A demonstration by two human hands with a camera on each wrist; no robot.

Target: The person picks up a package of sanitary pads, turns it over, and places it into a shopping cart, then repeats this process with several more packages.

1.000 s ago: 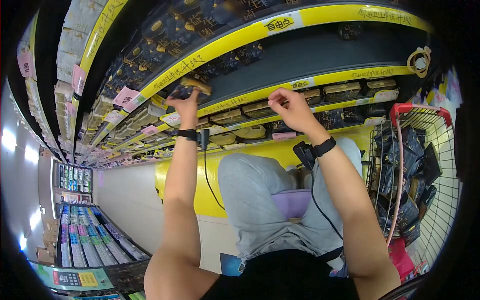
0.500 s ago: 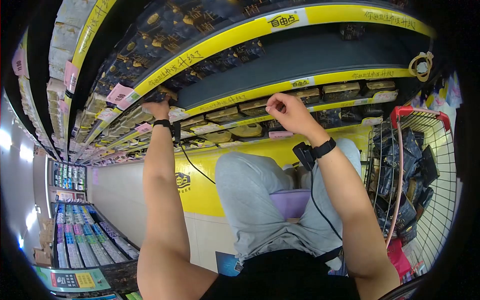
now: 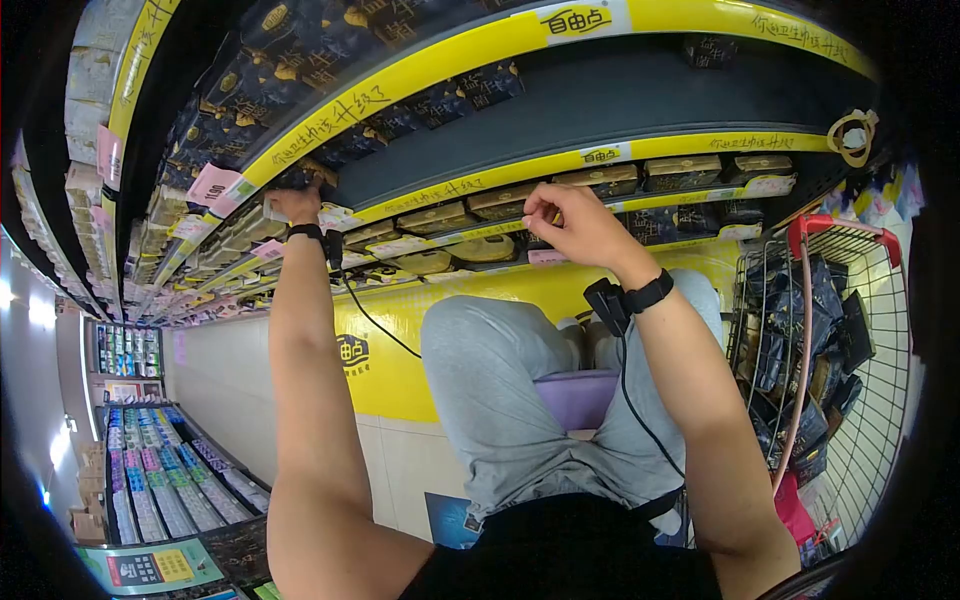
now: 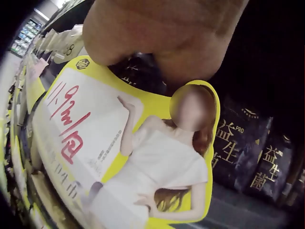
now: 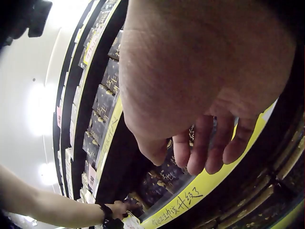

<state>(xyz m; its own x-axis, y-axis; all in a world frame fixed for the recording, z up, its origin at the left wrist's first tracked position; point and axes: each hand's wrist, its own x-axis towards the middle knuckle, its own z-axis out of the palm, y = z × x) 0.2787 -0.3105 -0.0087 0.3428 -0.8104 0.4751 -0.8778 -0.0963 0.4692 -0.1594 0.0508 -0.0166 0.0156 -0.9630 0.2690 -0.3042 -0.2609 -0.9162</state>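
Note:
In the head view my left hand [image 3: 297, 205] reaches into the middle shelf at the left, its fingers under the yellow shelf edge. Between thumb and fingers a dark soft package [image 4: 139, 71] with gold lettering shows in the left wrist view; the hand grips it, and most of it is hidden. Just in front stands a yellow and white price card [image 4: 138, 152] with a printed figure. Similar dark packages [image 4: 238, 145] stand to the right of it. My right hand [image 3: 577, 225] hovers in front of the lower shelf edge, fingers loosely bent, holding nothing.
A yellow shelf strip [image 3: 430, 205] runs along the middle shelf [image 3: 600, 95]. Gold and dark packs [image 3: 520, 200] fill the tier below. At the right stands a wire shopping cart [image 3: 880, 330] with several dark packages. My knees [image 3: 480, 340] are close to the shelving.
My left hand has moved left with the dark package, from in front of the shelf to deep under its upper edge. The right hand stays nearly still, while the view shifts slightly.

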